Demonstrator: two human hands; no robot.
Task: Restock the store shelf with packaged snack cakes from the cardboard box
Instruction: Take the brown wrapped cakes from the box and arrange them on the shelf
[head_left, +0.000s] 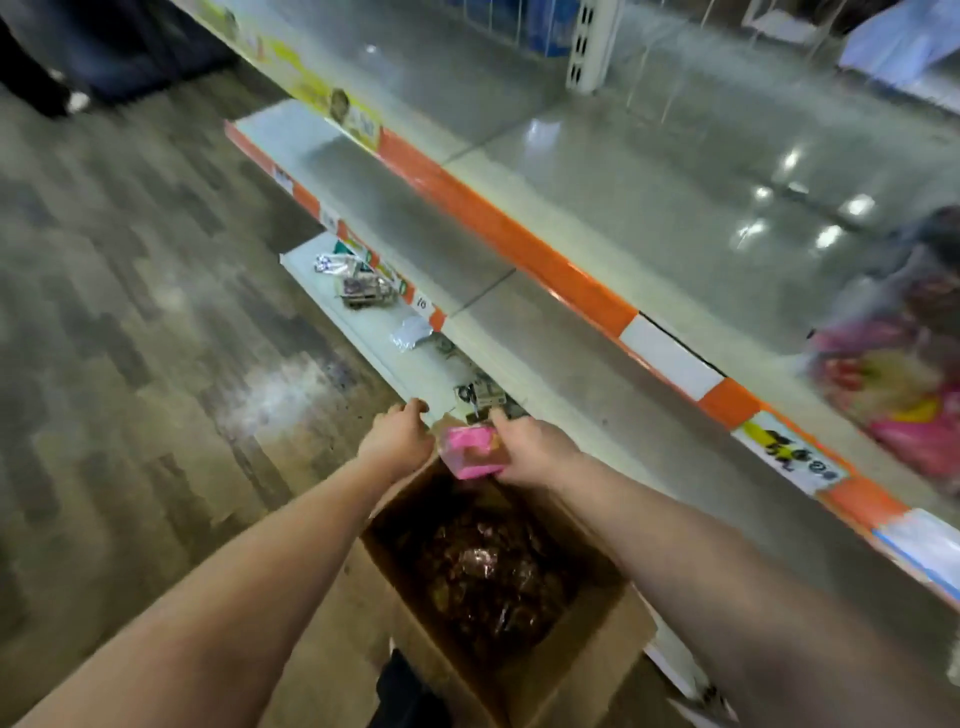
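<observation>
An open cardboard box (587, 660) stands on the floor by the shelving, filled with several dark brown wrapped snack cakes (488, 571). My right hand (530, 447) grips a pink-wrapped snack cake (470, 449) just above the box's far edge. My left hand (397, 434) is curled over the far left corner flap of the box. The top shelf (649, 223) with an orange front strip runs diagonally across the view. More pink snack cake packs (904, 395) lie blurred on it at the right.
Below it come a middle shelf (395, 228) and a white bottom shelf (374, 338) holding a few loose packets (358, 286). Wood-pattern floor (130, 312) spreads out to the left. Another person's legs and shoes (57, 93) stand at the far upper left.
</observation>
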